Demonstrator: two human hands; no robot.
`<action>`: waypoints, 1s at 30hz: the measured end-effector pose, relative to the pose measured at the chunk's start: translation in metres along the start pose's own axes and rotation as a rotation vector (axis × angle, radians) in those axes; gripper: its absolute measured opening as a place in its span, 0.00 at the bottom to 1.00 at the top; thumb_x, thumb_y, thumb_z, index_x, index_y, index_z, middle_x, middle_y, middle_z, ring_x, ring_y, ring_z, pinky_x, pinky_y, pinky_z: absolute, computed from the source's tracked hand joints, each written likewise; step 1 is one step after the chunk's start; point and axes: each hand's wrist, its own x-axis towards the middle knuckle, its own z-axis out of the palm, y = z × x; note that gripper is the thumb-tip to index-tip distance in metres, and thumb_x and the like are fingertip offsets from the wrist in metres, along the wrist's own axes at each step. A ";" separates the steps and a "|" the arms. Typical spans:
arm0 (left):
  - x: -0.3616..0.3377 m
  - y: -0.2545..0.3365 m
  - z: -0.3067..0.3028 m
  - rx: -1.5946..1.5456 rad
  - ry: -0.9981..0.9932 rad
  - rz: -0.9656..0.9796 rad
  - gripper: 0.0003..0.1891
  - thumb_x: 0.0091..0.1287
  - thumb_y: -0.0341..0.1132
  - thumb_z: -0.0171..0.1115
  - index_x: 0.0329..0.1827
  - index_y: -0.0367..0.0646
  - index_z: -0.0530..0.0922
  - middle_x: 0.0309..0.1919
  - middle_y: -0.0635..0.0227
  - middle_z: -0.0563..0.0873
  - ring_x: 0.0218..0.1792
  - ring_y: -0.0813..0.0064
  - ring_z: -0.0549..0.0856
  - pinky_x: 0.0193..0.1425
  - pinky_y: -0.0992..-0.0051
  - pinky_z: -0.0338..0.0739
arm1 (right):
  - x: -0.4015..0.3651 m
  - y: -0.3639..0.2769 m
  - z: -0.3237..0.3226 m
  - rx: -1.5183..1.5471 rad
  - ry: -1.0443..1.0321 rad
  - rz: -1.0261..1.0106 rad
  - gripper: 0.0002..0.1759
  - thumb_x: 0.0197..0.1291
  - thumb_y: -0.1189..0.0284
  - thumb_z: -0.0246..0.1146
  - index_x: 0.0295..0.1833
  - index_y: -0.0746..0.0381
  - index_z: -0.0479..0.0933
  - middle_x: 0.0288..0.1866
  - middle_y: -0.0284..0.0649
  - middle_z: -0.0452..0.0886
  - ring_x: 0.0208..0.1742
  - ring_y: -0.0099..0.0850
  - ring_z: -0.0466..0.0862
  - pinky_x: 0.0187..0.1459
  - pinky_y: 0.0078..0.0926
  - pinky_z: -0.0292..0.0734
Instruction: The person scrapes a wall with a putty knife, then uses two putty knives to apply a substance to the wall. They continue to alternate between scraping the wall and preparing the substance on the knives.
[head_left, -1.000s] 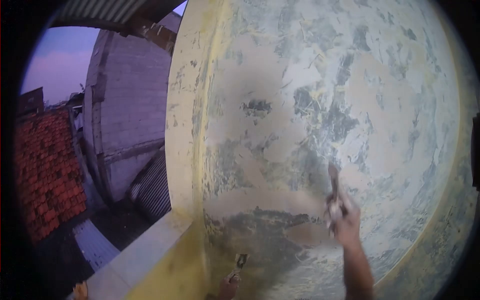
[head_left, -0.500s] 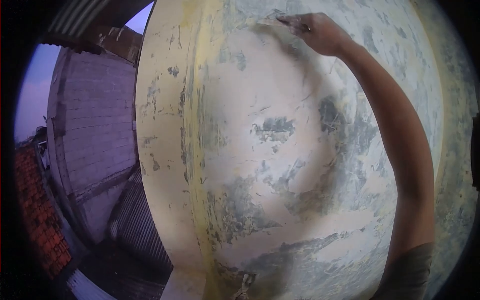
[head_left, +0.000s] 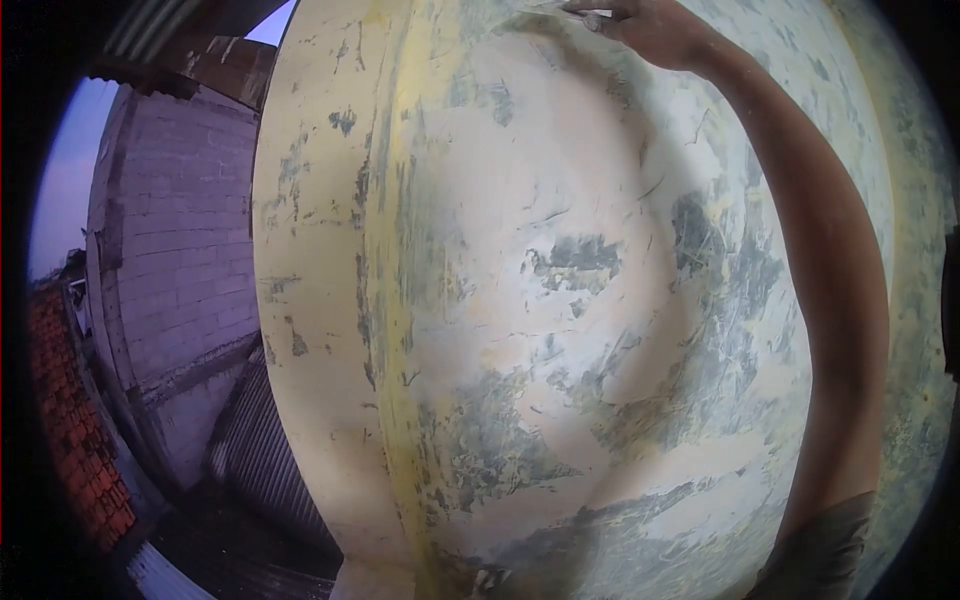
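A single head-worn camera faced a patchy plastered wall (head_left: 560,330) from very near, so that the wall filled the middle and right of the round fisheye frame. The right hand (head_left: 650,30), gripping a scraper (head_left: 590,13), sat cut off at the top edge. A block wall (head_left: 170,270) and red roof tiles (head_left: 70,420) lay far off at the left.
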 end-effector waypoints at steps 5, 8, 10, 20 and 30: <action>0.007 0.008 0.011 -0.050 0.001 -0.005 0.19 0.67 0.29 0.51 0.61 0.37 0.74 0.39 0.68 0.80 0.38 0.74 0.77 0.45 0.73 0.72 | 0.005 -0.005 0.003 -0.149 -0.071 -0.086 0.21 0.66 0.68 0.52 0.63 0.56 0.74 0.53 0.50 0.82 0.53 0.45 0.81 0.56 0.38 0.74; 0.010 0.010 0.018 -0.078 -0.006 -0.011 0.19 0.67 0.29 0.51 0.61 0.38 0.74 0.39 0.68 0.81 0.37 0.74 0.77 0.45 0.73 0.72 | 0.003 -0.016 0.013 -0.267 -0.009 -0.024 0.19 0.66 0.66 0.52 0.60 0.58 0.76 0.49 0.51 0.83 0.50 0.47 0.82 0.53 0.41 0.74; 0.011 0.011 0.022 -0.098 -0.013 -0.016 0.19 0.68 0.29 0.51 0.61 0.38 0.74 0.39 0.68 0.81 0.37 0.74 0.77 0.45 0.73 0.72 | -0.003 -0.020 0.016 -0.329 -0.019 -0.011 0.18 0.67 0.64 0.52 0.57 0.58 0.78 0.47 0.51 0.83 0.48 0.48 0.82 0.51 0.43 0.75; 0.010 0.018 0.033 -0.186 -0.045 -0.035 0.19 0.68 0.31 0.52 0.62 0.38 0.74 0.40 0.68 0.81 0.37 0.75 0.77 0.43 0.73 0.72 | -0.023 0.003 0.026 -0.359 0.004 0.149 0.17 0.66 0.59 0.55 0.50 0.57 0.81 0.40 0.52 0.84 0.41 0.49 0.83 0.44 0.43 0.77; 0.000 0.018 0.015 -0.260 -0.050 -0.042 0.19 0.69 0.32 0.52 0.62 0.39 0.73 0.40 0.68 0.81 0.37 0.75 0.77 0.42 0.73 0.73 | -0.021 0.001 -0.001 -0.218 0.214 -0.017 0.15 0.63 0.66 0.55 0.46 0.63 0.81 0.38 0.54 0.84 0.38 0.47 0.84 0.43 0.42 0.77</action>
